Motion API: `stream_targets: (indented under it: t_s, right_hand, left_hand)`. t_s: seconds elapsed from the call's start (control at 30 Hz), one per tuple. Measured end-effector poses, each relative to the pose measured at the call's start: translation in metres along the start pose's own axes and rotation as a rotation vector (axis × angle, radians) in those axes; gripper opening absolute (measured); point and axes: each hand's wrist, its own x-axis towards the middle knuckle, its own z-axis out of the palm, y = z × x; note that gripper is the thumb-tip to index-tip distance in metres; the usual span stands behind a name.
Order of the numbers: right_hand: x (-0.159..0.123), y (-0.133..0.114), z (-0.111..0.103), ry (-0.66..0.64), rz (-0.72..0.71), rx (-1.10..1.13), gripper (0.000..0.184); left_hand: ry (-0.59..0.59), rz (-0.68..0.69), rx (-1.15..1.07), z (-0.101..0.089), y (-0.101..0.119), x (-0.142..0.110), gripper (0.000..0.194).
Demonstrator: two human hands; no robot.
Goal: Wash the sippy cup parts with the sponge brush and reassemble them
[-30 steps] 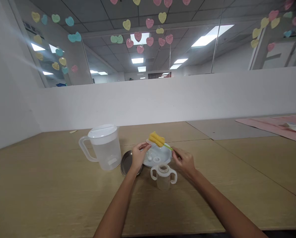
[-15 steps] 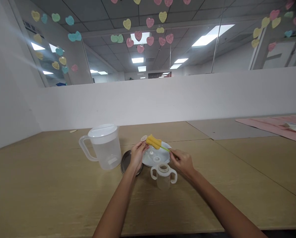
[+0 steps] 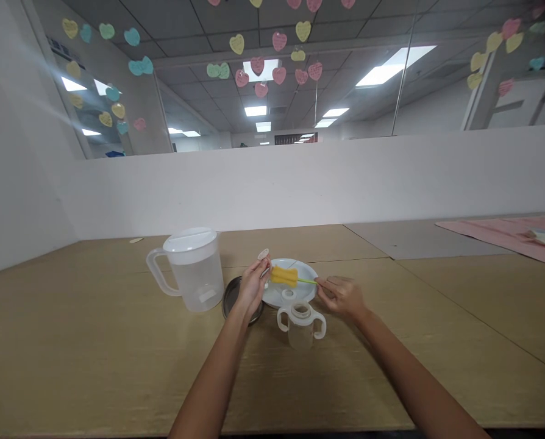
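Note:
My right hand (image 3: 341, 297) pinches the thin green handle of a yellow sponge brush (image 3: 284, 275), which lies level above a white plate (image 3: 306, 271). My left hand (image 3: 252, 285) holds up a small round pale disc (image 3: 263, 253) between its fingertips, just left of the sponge head. A white ring (image 3: 289, 295) rests on the plate's near side. In front of the plate stands a clear two-handled cup (image 3: 300, 325) with no lid.
A clear lidded pitcher (image 3: 191, 268) holding water stands to the left on the wooden table (image 3: 94, 353). A round metal lid (image 3: 231, 296) lies between pitcher and plate. A pink cloth (image 3: 510, 235) lies far right. A white partition wall runs behind.
The sponge brush has tipped from a raised slant down to level and shifted slightly left. My left hand has lifted the small disc up clear of the sponge head.

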Motion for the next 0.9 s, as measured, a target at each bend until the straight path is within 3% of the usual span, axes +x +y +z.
stream_targets:
  t_s: [0.1, 0.27, 0.4, 0.6, 0.9]
  right_hand:
    - [0.000, 0.002, 0.000, 0.031, -0.080, -0.005, 0.020]
    - [0.001, -0.001, 0.000, 0.119, 0.045, 0.090, 0.023]
    - [0.002, -0.008, -0.001, 0.118, 0.087, 0.148, 0.025]
    - [0.000, -0.009, 0.000, 0.087, 0.024, 0.131, 0.024]
    - [-0.002, 0.000, 0.001, 0.035, 0.008, 0.124, 0.026]
  left_hand:
    - [-0.015, 0.010, -0.020, -0.001, 0.001, 0.001, 0.020]
    - [-0.083, 0.006, 0.040, -0.003, -0.002, 0.000, 0.023]
    - [-0.134, -0.003, 0.041, -0.001, -0.005, -0.001, 0.024]
    - [-0.094, -0.073, -0.148, 0.000, -0.005, 0.001, 0.011]
    - [-0.040, -0.094, -0.223, 0.002, -0.001, 0.001, 0.007]
